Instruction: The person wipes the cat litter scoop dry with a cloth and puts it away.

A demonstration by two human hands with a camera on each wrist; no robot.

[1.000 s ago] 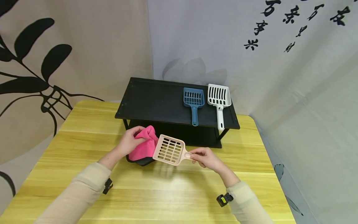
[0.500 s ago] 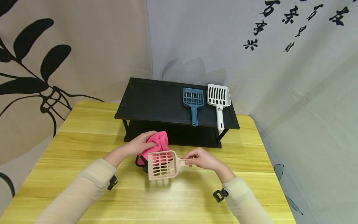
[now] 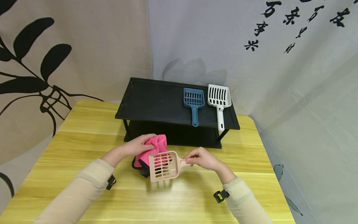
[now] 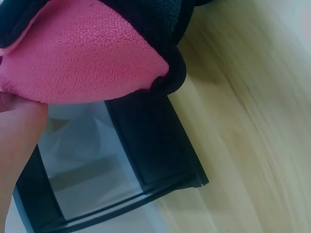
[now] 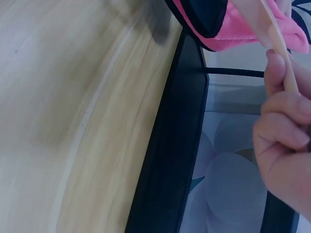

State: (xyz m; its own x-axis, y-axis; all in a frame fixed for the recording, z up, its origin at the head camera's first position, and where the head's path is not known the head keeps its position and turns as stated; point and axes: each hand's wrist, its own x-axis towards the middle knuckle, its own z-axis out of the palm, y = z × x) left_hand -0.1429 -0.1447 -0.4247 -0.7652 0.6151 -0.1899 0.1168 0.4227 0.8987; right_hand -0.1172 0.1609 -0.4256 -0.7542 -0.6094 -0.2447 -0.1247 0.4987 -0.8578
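My right hand (image 3: 203, 159) pinches the handle of a beige slotted litter scoop (image 3: 179, 166), held over the table with its pan pointing left. In the right wrist view the scoop (image 5: 277, 36) appears edge-on, its handle between thumb and curled fingers. A pink cloth with dark edging (image 3: 158, 143) is gripped in my left hand (image 3: 138, 145), just behind and left of the scoop's pan. Pink shows through several slots; whether cloth and scoop touch I cannot tell. The left wrist view shows the cloth (image 4: 92, 53) hanging folded, its underside dark.
A black two-tier rack (image 3: 156, 99) stands behind the hands on the wooden table (image 3: 195, 199). On its top lie a blue litter scoop (image 3: 194, 98) and a white one (image 3: 219, 96), handles toward me. Printed fabric (image 3: 190, 37) hangs behind the table.
The scoop has moved left and nearer to me, its pan turning to overlap the cloth. My left hand carried the cloth right, then shifted slightly back. Both hands keep their hold.
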